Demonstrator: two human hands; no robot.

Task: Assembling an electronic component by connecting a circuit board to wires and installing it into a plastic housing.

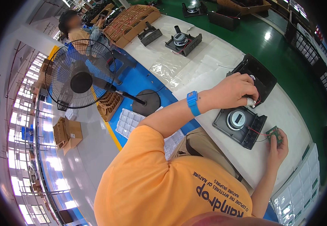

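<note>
The left hand (234, 90), with a blue wrist strap (193, 103) on its forearm, is closed on red and black wires (257, 101) at the edge of an open black housing (259, 73) on the white worktop (208, 60). Just below that hand lies a black panel with a round speaker (239, 122). The right hand (277, 145) pinches a small green circuit board (274, 134) beside that panel, and a thin red wire runs from board to panel.

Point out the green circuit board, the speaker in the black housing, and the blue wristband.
green circuit board (274, 134): head view, on its green face above the right hand's fingers.
speaker (236, 119): head view, centre of the round silver cone.
blue wristband (193, 102): head view, on the strap around the left wrist.
</note>
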